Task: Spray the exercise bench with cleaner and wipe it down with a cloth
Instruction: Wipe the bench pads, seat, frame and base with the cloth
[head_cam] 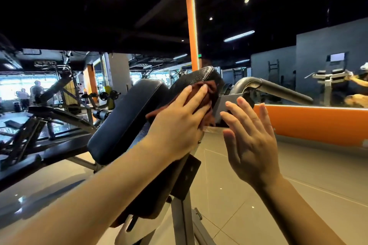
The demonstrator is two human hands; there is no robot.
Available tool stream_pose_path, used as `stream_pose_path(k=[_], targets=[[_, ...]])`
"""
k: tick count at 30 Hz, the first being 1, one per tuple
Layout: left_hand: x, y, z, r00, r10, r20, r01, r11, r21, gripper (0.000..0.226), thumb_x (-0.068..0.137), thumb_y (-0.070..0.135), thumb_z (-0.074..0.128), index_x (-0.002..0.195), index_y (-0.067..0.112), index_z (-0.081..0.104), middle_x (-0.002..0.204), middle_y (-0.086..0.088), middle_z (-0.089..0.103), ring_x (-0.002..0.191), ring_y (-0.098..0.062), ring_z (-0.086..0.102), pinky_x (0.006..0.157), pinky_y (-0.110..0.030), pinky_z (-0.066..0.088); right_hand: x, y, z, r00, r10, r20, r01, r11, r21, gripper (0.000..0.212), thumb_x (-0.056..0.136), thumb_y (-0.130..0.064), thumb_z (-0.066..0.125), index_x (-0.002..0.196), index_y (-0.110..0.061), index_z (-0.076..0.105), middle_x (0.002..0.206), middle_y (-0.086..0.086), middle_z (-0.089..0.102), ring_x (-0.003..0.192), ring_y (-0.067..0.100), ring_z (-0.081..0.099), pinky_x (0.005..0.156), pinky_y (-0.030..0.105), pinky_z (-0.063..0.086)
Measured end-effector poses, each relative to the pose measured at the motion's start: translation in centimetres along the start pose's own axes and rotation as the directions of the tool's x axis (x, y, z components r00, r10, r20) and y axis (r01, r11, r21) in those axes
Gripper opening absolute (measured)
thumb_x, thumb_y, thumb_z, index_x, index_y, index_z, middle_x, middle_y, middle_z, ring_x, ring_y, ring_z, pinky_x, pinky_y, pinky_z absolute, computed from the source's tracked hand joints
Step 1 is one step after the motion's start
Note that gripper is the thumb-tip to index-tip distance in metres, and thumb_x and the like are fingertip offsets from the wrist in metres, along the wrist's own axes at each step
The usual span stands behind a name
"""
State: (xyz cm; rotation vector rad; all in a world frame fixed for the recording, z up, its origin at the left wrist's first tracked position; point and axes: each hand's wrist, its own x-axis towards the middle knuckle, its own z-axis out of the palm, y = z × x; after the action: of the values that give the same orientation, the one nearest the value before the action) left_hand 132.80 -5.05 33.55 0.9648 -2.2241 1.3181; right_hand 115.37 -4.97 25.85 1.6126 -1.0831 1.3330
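Observation:
The exercise bench has two black padded cushions; the left pad (pixel 127 117) is dry-looking and the right pad (pixel 201 76) glistens with droplets near its top. My left hand (pixel 177 123) presses a brown cloth (pixel 209 89) flat against the right pad, fingers straight. My right hand (pixel 251 141) is raised beside the pad with fingers spread and straight, its fingertips near the grey metal bracket (pixel 229 101); it holds nothing. No spray bottle is in view.
A grey steel handle bar (pixel 278 89) juts right from the bracket. The bench's grey frame post (pixel 183 223) stands on a tiled floor. An orange-framed mirror wall (pixel 308 121) is at the right. Other gym machines (pixel 59 109) and distant people stand at the left.

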Motion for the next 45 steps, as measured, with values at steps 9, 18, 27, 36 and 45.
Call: stream_pose_path(k=[9,18,27,36,45], targets=[[1.3,-0.9,0.3,0.997,0.066,-0.029,-0.066,0.998,-0.004,0.054,0.092,0.034,0.027,0.128,0.012,0.061,0.142,-0.013,0.051,0.137,-0.037,0.039,0.112,-0.05,0.026,0.3,0.1,-2.0,0.989,-0.089,0.118,0.099,0.991,-0.087,0.055,0.105,-0.042,0.022,0.124,-0.014,0.065,0.135,0.008,0.059,0.138,0.026,0.04,0.12,0.05,0.016],[-6.8,-1.7,0.3,0.988,0.149,0.035,-0.145,0.985,-0.096,0.047,0.095,0.038,0.035,0.131,0.017,0.058,0.145,-0.006,0.048,0.139,-0.032,0.037,0.108,-0.05,0.039,0.2,-0.4,-1.9,0.992,-0.066,0.105,0.074,0.995,-0.073,0.057,0.104,-0.042,0.022,0.122,-0.012,0.067,0.133,0.01,0.061,0.137,0.027,0.042,0.121,0.046,0.012],[5.4,-0.6,0.4,0.995,-0.034,0.089,0.039,0.998,-0.049,0.051,0.102,0.036,0.023,0.15,0.021,0.03,0.161,-0.003,0.016,0.15,-0.026,0.003,0.122,-0.041,0.011,0.7,0.6,-2.4,0.98,-0.048,0.192,0.069,0.992,-0.106,0.058,0.105,-0.045,0.019,0.127,-0.016,0.063,0.138,0.006,0.057,0.14,0.024,0.039,0.119,0.052,0.017],[-4.4,-0.9,-0.2,0.987,0.16,0.002,-0.159,0.983,-0.09,0.048,0.093,0.033,0.035,0.125,0.01,0.063,0.139,-0.012,0.053,0.137,-0.036,0.038,0.116,-0.046,0.028,0.2,-0.4,-3.3,0.978,-0.067,0.197,0.086,0.992,-0.088,0.057,0.104,-0.043,0.021,0.126,-0.013,0.064,0.136,0.01,0.058,0.138,0.026,0.04,0.119,0.05,0.018],[-10.2,-0.1,0.6,0.981,0.177,0.073,-0.164,0.973,-0.164,0.047,0.096,0.036,0.034,0.132,0.017,0.057,0.147,-0.006,0.045,0.141,-0.034,0.032,0.108,-0.055,0.038,-0.7,-0.6,-4.1,0.97,-0.045,0.239,0.071,0.992,-0.103,0.059,0.103,-0.044,0.021,0.129,-0.011,0.062,0.138,0.011,0.056,0.138,0.028,0.041,0.119,0.049,0.018]])
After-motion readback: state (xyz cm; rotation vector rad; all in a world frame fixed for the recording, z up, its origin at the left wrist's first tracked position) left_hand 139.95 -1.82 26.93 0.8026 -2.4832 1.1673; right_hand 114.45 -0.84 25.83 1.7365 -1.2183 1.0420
